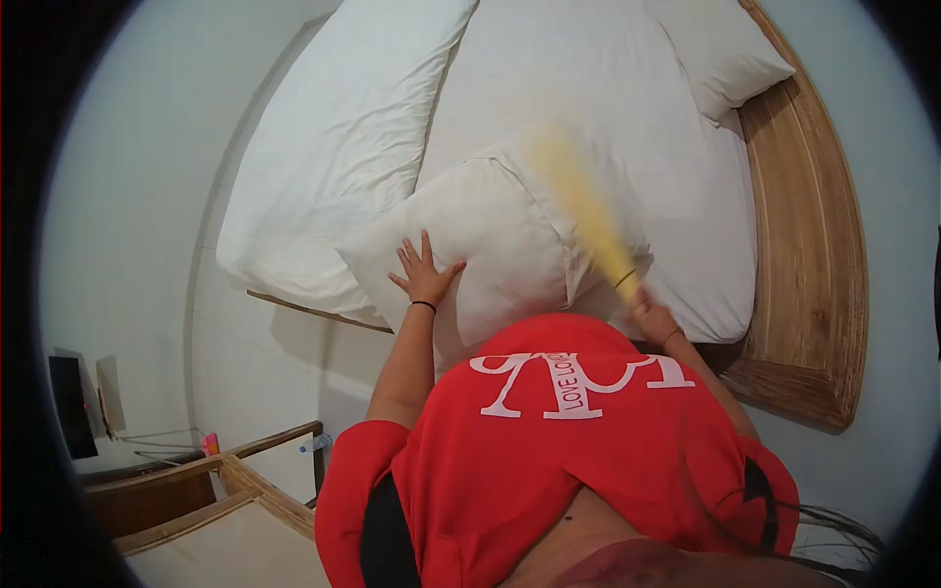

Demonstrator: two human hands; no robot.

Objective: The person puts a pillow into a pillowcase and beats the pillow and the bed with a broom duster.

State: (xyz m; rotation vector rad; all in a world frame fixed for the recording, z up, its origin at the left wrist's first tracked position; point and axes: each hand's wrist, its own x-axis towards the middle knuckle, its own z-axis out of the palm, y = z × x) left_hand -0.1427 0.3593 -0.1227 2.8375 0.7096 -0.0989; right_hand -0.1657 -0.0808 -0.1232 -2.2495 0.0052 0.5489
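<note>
At the far left, a dark screen point(72, 407) is seen by the wall, and nearer to the person a wooden frame point(233, 480) is seen, with a small pink thing point(210, 444) just beside it. On the left part of the bed point(588, 59), a white quilt point(328, 147) is laid, from the near left corner up towards the far edge, with some wrinkles in it. To the right of it, at the near edge of the bed, the pillow point(490, 230) is placed, and its left side is laid close against the quilt. On the left part of this pillow, the left hand point(426, 281) is put with the palm down; its fingers are spread wide, and nothing is grasped by them. A dark band point(423, 306) is worn on the left wrist. Over the right part of the pillow, a yellow tool point(585, 211) is held by the right hand point(652, 316), with the fingers closed around its near end. The tool is blurred, and it cannot be told if the pillow is touched by it. In the far right corner of the bed, a second pillow point(723, 54) is laid beside the wooden headboard point(809, 245), which is placed along the right edge.
</note>
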